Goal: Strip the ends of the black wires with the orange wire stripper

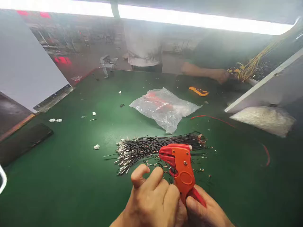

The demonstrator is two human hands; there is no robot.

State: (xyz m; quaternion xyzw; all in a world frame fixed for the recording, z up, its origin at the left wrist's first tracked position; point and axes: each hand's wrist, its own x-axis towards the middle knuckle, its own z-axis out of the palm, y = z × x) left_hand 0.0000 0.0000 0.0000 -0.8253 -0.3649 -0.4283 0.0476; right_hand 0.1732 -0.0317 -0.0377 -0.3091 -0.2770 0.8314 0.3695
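My right hand (pixel 208 208) is wrapped around the red handles of an orange wire stripper (pixel 186 170), whose red jaws point up and to the left. My left hand (pixel 155 201) lies against the tool's near side, index finger raised and bent, the others curled. Its fingertips are turned away, so what they grip is hidden. Just beyond the tool lies a bundle of black wires (pixel 153 144), with metal terminals (pixel 123 154) at the left end and bare copper strands at the right. Short black offcuts are scattered under the jaws.
A clear plastic bag (pixel 163 108) with something red inside lies behind the wires. Orange pliers (pixel 199 91) rest farther back. White connectors (pixel 96 147) dot the green table (pixel 71 183). Another bag (pixel 265 121) sits at right. Across the table, a co-worker's hand (pixel 220 75) is near yellow wires.
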